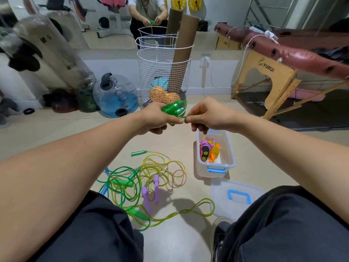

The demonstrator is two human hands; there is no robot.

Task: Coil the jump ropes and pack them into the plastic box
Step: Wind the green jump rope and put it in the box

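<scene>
My left hand (156, 118) grips a coiled green jump rope (173, 109) by its two handles, held up in front of me. My right hand (205, 115) pinches the green cord where it leaves the bundle. Below my right hand, the clear plastic box (229, 148) stands open on the floor, holding a pink coiled rope with black handles (205, 148) and an orange one (215, 152). A tangle of loose ropes (147, 178), green, yellow and one with purple handles (151, 193), lies on the floor between my knees.
The box's clear lid (236, 197) with a blue handle lies by my right knee. A white wire basket (164, 72) with cardboard tubes stands ahead, a water bag (117, 95) to its left, a folding massage table (283, 59) at right. A mirror reflects a person.
</scene>
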